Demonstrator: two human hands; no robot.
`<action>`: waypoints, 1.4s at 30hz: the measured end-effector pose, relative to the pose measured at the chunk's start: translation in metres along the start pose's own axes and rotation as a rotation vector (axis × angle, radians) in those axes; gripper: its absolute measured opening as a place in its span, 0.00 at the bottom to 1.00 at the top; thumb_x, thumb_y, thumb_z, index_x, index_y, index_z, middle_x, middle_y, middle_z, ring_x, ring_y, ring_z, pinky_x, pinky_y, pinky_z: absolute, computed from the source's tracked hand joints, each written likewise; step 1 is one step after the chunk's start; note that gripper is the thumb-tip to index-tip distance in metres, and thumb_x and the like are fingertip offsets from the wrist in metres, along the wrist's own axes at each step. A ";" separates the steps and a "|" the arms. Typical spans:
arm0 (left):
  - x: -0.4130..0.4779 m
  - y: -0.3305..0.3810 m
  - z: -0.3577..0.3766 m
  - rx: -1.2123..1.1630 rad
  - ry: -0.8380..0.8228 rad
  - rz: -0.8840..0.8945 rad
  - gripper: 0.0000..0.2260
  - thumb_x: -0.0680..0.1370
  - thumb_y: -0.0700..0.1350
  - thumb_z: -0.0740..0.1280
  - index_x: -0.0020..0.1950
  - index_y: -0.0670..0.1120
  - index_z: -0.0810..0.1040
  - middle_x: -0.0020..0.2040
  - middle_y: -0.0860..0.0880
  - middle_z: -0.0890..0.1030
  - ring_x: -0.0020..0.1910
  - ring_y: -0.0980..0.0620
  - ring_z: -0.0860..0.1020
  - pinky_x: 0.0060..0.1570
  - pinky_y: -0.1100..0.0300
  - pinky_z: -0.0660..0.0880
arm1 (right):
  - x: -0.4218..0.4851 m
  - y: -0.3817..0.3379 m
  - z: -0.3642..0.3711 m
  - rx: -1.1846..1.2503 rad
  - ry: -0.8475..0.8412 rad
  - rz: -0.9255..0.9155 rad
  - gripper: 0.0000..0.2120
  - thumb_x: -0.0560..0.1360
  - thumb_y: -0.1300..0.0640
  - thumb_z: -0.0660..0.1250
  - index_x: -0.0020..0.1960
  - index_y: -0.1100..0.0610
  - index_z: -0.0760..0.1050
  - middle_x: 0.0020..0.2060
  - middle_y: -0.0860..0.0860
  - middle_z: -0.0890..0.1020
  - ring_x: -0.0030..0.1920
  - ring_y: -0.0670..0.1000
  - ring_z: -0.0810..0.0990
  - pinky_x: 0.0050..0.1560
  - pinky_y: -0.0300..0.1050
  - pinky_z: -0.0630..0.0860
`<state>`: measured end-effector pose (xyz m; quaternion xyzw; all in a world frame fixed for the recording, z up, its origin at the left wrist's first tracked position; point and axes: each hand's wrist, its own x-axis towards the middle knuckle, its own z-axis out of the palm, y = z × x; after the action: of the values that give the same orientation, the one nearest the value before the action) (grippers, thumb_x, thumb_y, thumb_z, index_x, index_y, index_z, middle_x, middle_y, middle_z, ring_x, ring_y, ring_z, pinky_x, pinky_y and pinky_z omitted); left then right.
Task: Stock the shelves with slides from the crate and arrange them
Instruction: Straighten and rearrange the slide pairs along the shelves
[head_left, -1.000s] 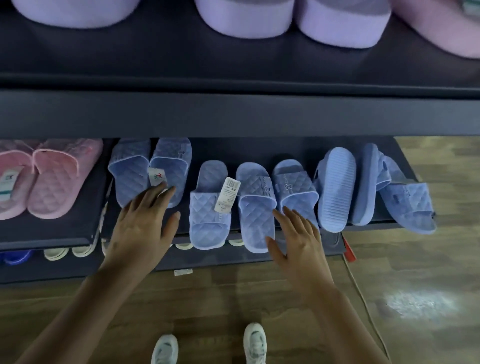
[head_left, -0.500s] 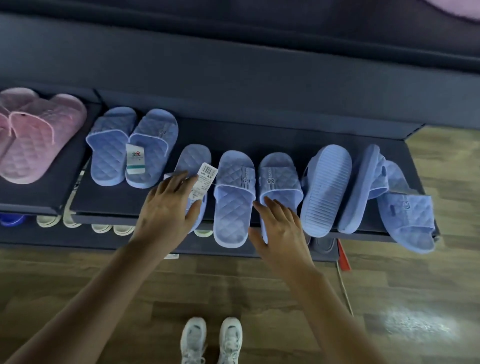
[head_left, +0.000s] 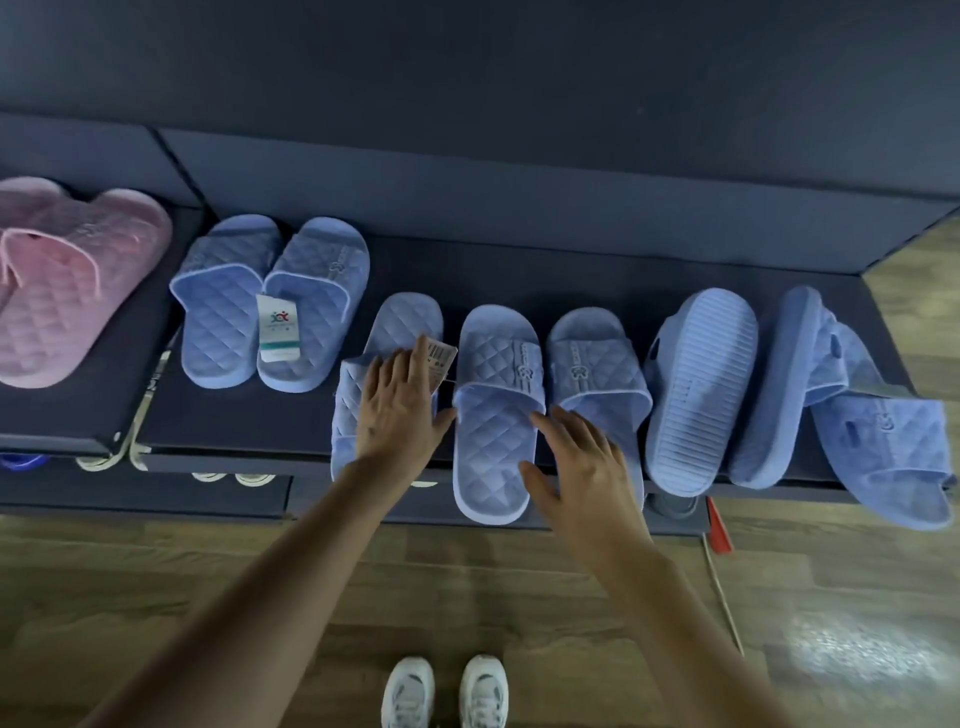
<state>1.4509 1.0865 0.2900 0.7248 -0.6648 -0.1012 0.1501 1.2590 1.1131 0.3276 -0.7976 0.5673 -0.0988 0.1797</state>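
so the blue slides are all up on the dark shelf (head_left: 519, 270) already, and the crate's nowhere in shot. left hand (head_left: 397, 410) is lying flat with straight fingers on top of the tagged slide (head_left: 405, 319), not curled round anything. right hand (head_left: 584, 467) is spread loose over the front of the slide two along (head_left: 592, 353), right next to the middle slide (head_left: 493, 452), which pokes out past the front edge. so neither hand is actually gripping, it's more of a push-and-nudge setup. these look like moulded foam, so i'd guess light, a bit squishy, bendy at the strap and kinda grippy underneath, meaning they'd drag rather than glide on that shelf. better bet imo is to pinch each one across the strap or take the sides of the footbed and lift. further right, one slide (head_left: 698, 389) is sole-up, another (head_left: 779, 384) is propped on its edge, and the last slide (head_left: 893, 457) hangs off the shelf corner. that's the one i'd expect to drop. the left pair (head_left: 270, 306) looks sorted.
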 end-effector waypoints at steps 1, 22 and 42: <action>0.000 -0.003 0.001 0.008 0.030 0.017 0.37 0.67 0.45 0.76 0.70 0.35 0.64 0.59 0.36 0.76 0.60 0.36 0.74 0.64 0.44 0.67 | 0.000 0.001 0.002 0.009 0.002 0.007 0.25 0.72 0.46 0.56 0.61 0.60 0.75 0.57 0.59 0.80 0.57 0.61 0.79 0.54 0.57 0.75; 0.016 -0.056 -0.050 -0.283 -0.224 -0.009 0.13 0.70 0.48 0.74 0.40 0.49 0.69 0.42 0.47 0.80 0.41 0.47 0.77 0.37 0.56 0.68 | -0.011 -0.015 0.016 0.251 -0.084 0.108 0.26 0.77 0.51 0.62 0.73 0.54 0.60 0.71 0.49 0.65 0.63 0.54 0.73 0.61 0.43 0.69; 0.004 -0.058 -0.093 -0.638 -0.322 0.009 0.08 0.76 0.38 0.67 0.40 0.50 0.77 0.33 0.65 0.79 0.34 0.68 0.75 0.36 0.76 0.68 | 0.002 -0.018 0.052 0.084 -0.085 0.112 0.38 0.71 0.51 0.71 0.74 0.60 0.57 0.75 0.55 0.54 0.72 0.55 0.58 0.70 0.45 0.58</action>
<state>1.5376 1.0947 0.3567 0.6133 -0.6179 -0.4160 0.2626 1.2937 1.1256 0.2874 -0.7600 0.5981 -0.0784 0.2420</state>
